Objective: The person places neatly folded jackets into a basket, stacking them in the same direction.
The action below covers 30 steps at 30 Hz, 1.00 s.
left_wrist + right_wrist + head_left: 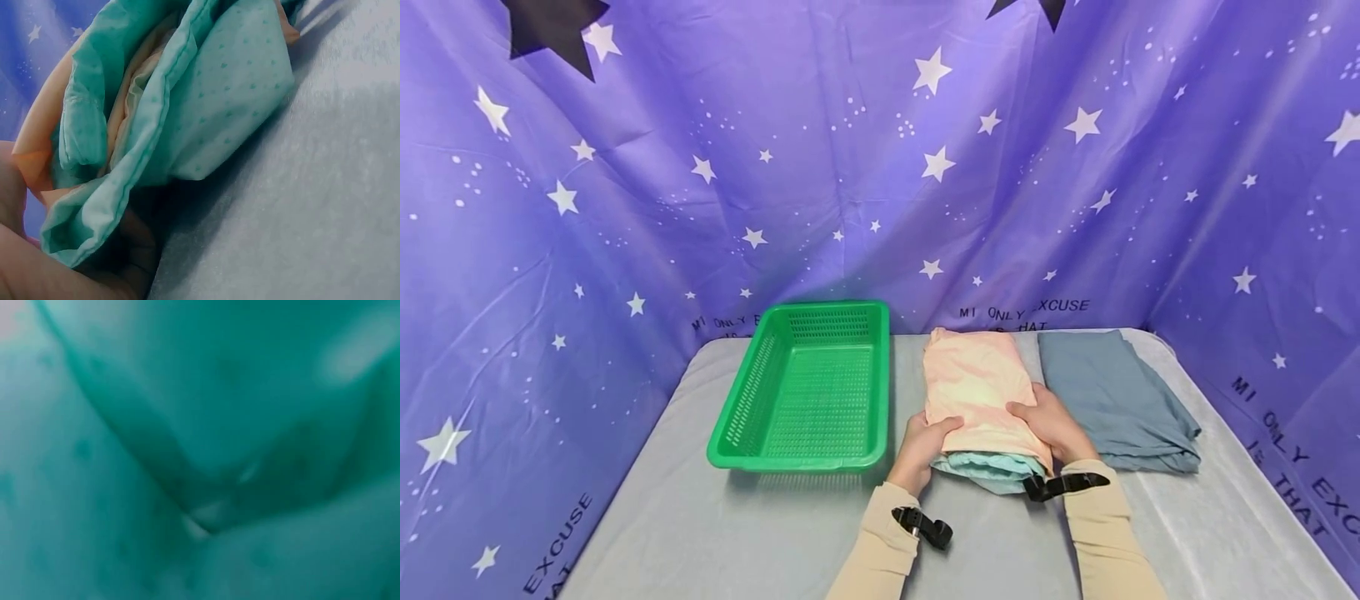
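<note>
A folded peach cloth (977,383) lies in a bundle with a mint-green cloth (992,468) that shows along its near edge. My left hand (922,446) grips the bundle's left near side, thumb on top and fingers underneath. On the opposite side my right hand (1055,421) holds it, its thumb over the peach face; its fingers are hidden below. In the left wrist view, the mint cloth (231,87) shows small dark marks and several loose layers hanging from the bundle. Blurred mint cloth (81,506) fills the right wrist view.
A green plastic basket (718,458) with nothing in it stands left of the bundle. A folded grey-blue cloth (1108,400) lies to the right, beside my right hand. Everything is on a grey-covered table (655,517), with a purple starred curtain (850,167) around its back and sides.
</note>
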Tool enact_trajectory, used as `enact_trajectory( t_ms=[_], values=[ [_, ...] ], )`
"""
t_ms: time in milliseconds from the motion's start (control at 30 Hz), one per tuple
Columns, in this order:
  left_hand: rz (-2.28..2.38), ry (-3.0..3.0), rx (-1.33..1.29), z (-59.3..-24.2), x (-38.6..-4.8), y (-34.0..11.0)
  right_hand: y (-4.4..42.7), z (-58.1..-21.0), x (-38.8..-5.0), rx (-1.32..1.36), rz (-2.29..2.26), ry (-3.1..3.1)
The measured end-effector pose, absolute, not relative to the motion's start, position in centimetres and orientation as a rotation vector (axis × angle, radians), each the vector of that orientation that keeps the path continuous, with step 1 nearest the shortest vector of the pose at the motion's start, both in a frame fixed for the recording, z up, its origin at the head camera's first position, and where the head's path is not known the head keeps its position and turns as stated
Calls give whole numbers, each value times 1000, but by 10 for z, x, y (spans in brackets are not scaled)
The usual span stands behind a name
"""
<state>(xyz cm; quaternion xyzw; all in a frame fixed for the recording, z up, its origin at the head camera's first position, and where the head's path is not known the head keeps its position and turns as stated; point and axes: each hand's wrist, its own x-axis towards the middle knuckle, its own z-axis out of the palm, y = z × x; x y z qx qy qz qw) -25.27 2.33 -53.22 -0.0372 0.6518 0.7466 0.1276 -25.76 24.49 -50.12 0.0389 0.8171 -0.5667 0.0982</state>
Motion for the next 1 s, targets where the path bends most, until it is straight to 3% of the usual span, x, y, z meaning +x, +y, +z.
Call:
enact_trajectory(
  t_ms=[1000],
  values=[
    [2388, 1466, -34, -536, -259, 21, 242, -493, -258, 52, -1753, 2391]
  ],
)
